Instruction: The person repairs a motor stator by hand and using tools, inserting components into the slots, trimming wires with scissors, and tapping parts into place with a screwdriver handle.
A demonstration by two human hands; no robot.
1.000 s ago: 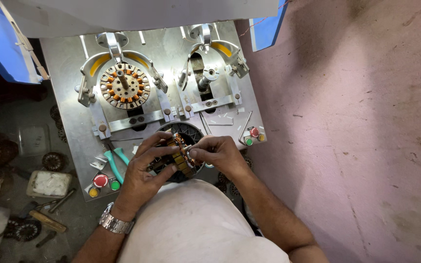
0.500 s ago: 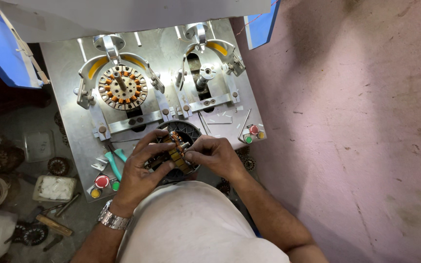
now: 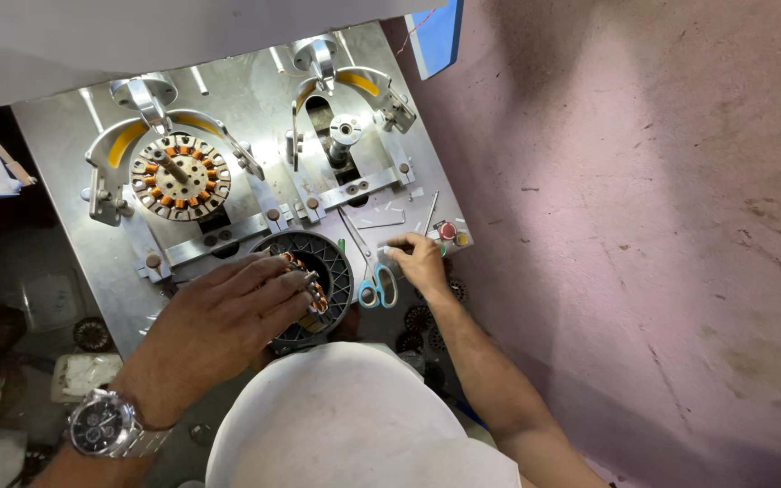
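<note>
Stator [image 3: 305, 280] beneath left hand [image 3: 219, 325], scissors [image 3: 374, 287] beside.

No screens or signs are seen. At the lower left, beside the metal machine plate [image 3: 255, 86], a pale squarish packet [image 3: 83, 375] lies, possibly a plastic bag; its surface is too blurred to be told.

The left hand [image 3: 228, 316] hides most of the wound motor core [image 3: 311, 287]; the white cap [image 3: 345, 420], bottom centre, hides the lap.
</note>
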